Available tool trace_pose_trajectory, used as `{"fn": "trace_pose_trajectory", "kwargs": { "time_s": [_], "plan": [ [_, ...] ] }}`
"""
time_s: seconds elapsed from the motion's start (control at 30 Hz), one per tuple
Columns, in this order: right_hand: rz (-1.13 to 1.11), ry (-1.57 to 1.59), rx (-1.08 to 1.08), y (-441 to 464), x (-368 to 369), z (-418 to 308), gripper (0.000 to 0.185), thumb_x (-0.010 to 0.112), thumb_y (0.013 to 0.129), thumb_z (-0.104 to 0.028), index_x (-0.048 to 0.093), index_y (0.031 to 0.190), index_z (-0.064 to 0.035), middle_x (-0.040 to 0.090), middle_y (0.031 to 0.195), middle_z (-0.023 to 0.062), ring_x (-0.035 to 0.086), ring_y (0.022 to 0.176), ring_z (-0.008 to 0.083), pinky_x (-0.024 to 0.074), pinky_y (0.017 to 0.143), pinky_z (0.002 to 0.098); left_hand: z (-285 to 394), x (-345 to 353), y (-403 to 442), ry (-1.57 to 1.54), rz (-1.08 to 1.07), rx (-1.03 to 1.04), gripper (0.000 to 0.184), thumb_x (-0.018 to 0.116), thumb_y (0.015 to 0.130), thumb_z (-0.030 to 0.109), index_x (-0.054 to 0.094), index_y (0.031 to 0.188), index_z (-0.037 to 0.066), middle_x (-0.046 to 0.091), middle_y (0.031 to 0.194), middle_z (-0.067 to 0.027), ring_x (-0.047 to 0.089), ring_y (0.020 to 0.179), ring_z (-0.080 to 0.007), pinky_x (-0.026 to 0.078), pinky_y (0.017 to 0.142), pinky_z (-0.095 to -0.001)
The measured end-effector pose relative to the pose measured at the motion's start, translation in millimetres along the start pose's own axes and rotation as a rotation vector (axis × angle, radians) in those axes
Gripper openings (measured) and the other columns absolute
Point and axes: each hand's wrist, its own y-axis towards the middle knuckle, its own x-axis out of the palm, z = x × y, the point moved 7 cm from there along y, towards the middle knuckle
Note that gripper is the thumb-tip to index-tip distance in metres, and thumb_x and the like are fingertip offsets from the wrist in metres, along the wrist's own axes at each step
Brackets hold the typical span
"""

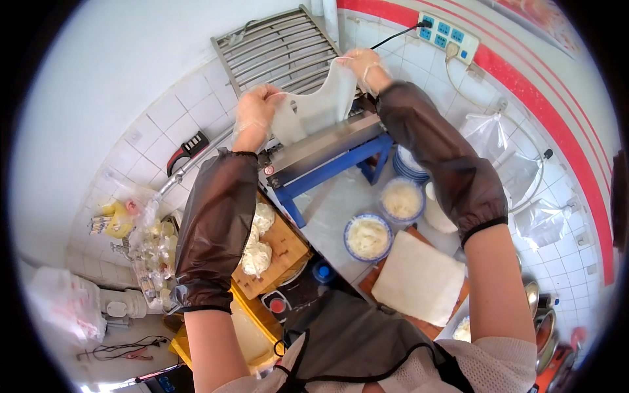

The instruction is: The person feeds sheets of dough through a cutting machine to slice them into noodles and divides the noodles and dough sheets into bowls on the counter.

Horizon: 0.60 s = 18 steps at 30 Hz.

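Observation:
A thin pale dough sheet (322,109) hangs in a sag between my two hands, its lower part at the rollers of a metal dough-sheeting machine (322,152) on a blue stand. With fingers pinched, my left hand (257,111) holds the sheet's left corner. My right hand (364,68), farther back and higher, grips the right corner. Both hands appear to wear clear plastic gloves, and brown oversleeves cover the forearms. Behind the sheet rises the machine's slatted metal rack (278,56). Whether the sheet's lower edge is between the rollers is hidden.
Balls of dough (257,259) sit on a wooden board (288,252) at the left. A bowl of white shreds (368,238) and another tub (401,199) stand right of the machine. A square dough slab (419,278) lies nearer me. A power strip (448,37) hangs on the wall.

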Motion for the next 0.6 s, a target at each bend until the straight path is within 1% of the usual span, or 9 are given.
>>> {"fn": "trace_pose_trajectory", "kwargs": {
  "time_s": [0.1,0.17,0.2,0.27,0.4,0.47,0.6],
  "plan": [
    [-0.013,-0.064,-0.059,-2.8,9.4,4.7,0.03,0.072,0.073,-0.03,0.067,0.084,-0.003,0.066,0.077,0.0073,0.06,0.071,0.0162,0.0464,0.068,0.0296,-2.1,5.6,-6.8,0.0,0.041,0.045,0.015,0.066,0.076,0.019,0.065,0.082,0.006,0.065,0.075,-0.0096,0.061,0.067,-0.019,0.047,0.063,-0.03],
    [-0.019,-0.062,-0.062,-6.2,13.1,8.2,0.031,0.072,0.072,-0.031,0.067,0.085,-0.0033,0.067,0.078,0.0076,0.06,0.071,0.0168,0.0466,0.068,0.0302,-7.8,11.8,-9.7,0.01,0.01,-0.009,0.016,0.068,0.076,0.02,0.067,0.085,0.007,0.065,0.076,-0.0072,0.06,0.069,-0.0152,0.047,0.063,-0.0279],
    [-0.021,-0.061,-0.063,-7.5,13.7,10.4,0.032,0.073,0.071,-0.032,0.067,0.085,-0.0034,0.067,0.079,0.0078,0.06,0.071,0.017,0.0466,0.068,0.0304,-11.8,15.1,-9.7,0.009,0.009,-0.01,0.016,0.068,0.076,0.02,0.067,0.085,0.007,0.065,0.076,-0.0072,0.06,0.069,-0.0152,0.047,0.063,-0.0279],
    [-0.142,-0.137,-0.139,-17.0,16.7,6.2,0.045,0.053,0.077,-0.048,0.067,0.09,-0.0081,0.064,0.096,0.0144,0.059,0.088,0.0355,0.0462,0.078,0.0411,-12.4,17.1,-10.2,0.012,0.077,0.106,0.014,0.071,0.072,0.017,0.066,0.078,0.005,0.063,0.072,-0.0106,0.059,0.065,-0.0227,0.046,0.063,-0.0327],
    [-0.2,-0.18,-0.063,-17.0,27.6,16.4,0.042,0.058,0.075,-0.048,0.068,0.087,-0.0085,0.064,0.095,0.0144,0.06,0.088,0.0341,0.0463,0.078,0.0409,-19.4,25.0,-16.7,0.012,0.065,0.063,0.015,0.072,0.07,0.017,0.066,0.075,0.005,0.062,0.071,-0.011,0.059,0.067,-0.0241,0.046,0.063,-0.033],
    [-0.135,-0.17,-0.072,-18.3,28.9,14.0,0.027,0.074,0.069,-0.029,0.067,0.075,-0.0047,0.063,0.068,0.0082,0.057,0.064,0.017,0.0466,0.063,0.0307,-22.5,29.7,-18.2,0.041,0.01,0.018,0.015,0.073,0.069,0.018,0.066,0.073,0.006,0.062,0.073,-0.0113,0.059,0.07,-0.0246,0.046,0.065,-0.0337],
    [-0.189,-0.179,-0.062,-28.4,31.5,10.5,0.023,0.073,0.069,-0.025,0.065,0.074,-0.0045,0.061,0.065,0.0065,0.056,0.061,0.0168,0.0462,0.061,0.0309,-27.4,33.9,-20.9,0.084,0.03,0.076,0.015,0.073,0.068,0.018,0.066,0.072,0.006,0.061,0.073,-0.011,0.059,0.071,-0.0255,0.046,0.066,-0.0349]
  ]
}}
